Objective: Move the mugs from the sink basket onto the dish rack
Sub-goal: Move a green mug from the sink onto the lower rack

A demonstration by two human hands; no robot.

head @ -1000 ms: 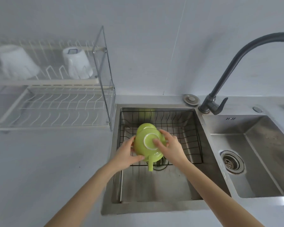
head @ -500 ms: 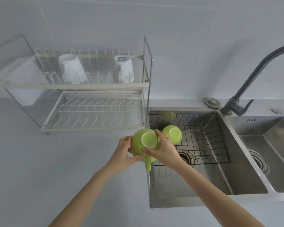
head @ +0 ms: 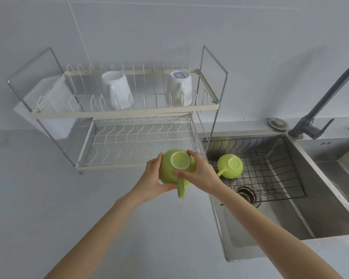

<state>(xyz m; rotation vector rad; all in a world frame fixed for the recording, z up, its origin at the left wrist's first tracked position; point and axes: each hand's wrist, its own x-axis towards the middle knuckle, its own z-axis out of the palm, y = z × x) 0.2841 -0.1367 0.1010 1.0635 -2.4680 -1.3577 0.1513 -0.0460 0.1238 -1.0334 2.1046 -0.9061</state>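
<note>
A person's 2 bare hands hold a round lime-green ceramic mug (head: 176,168) upside down, its pale base facing the camera and its handle pointing down. The left hand (head: 154,178) cups the mug's left side with fingers curled closed around it; the right hand (head: 201,172) clasps its right side, thumb across the front. The mug is in the air just in front of the lower tier of a 2-tier white wire dish rack (head: 129,115), near its right corner. On the rack's upper tier stand 2 white mugs (head: 117,90), upside down. To the right of the rack, a black wire basket (head: 270,170) sits in a stainless steel sink (head: 302,210), and a second lime-green mug (head: 230,166) lies inverted in the basket's left part.
</note>
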